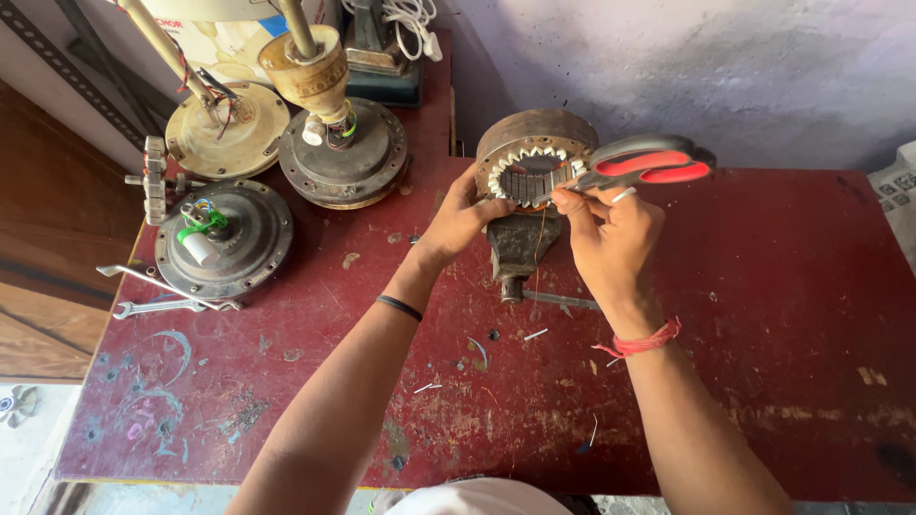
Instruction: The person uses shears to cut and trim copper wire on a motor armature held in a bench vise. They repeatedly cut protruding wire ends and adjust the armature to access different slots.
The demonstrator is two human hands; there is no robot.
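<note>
Near the red worktop's (763, 315) far edge, a round stator (531, 162) stands in a small vise (520, 250). The left hand (460, 217) grips the stator's lower rim; the right hand (603, 229) is closed around red-handled scissors (637, 164), their blades touching the stator's slots.

Single head-worn view, looking steeply down and forward from the person's position at 6 o'clock, close over the worn red-painted wooden table (763, 315); grey plastered wall (687, 67) bounds 12 o'clock.
</note>
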